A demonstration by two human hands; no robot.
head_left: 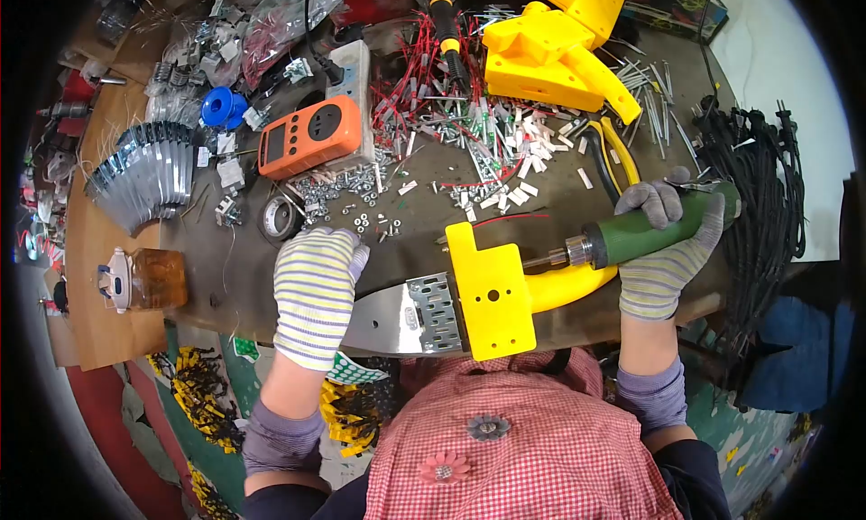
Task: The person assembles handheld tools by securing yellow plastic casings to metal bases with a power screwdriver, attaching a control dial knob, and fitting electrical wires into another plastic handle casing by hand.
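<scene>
My right hand (672, 249), in a striped glove, is wrapped around a green electric screwdriver (645, 236). Its chuck and bit point left toward a yellow plastic housing with a curved handle (492, 299). A flat metal blade with a slotted plate (410, 317) extends left from this housing, near the table's front edge. Beside the blade's left end, my left hand (316, 290), also gloved, is closed with its fingers curled down by the loose screws and nuts (347, 191). Whatever its fingertips hold is hidden.
An orange socket meter (311, 137) lies behind the screws, near a black tape roll (280, 218). White connectors with red wires (505, 164), yellow-handled pliers (618, 155) and more yellow housings (550, 55) cover the back. Black cables (753, 186) hang right; metal blades (149, 177) fan out left.
</scene>
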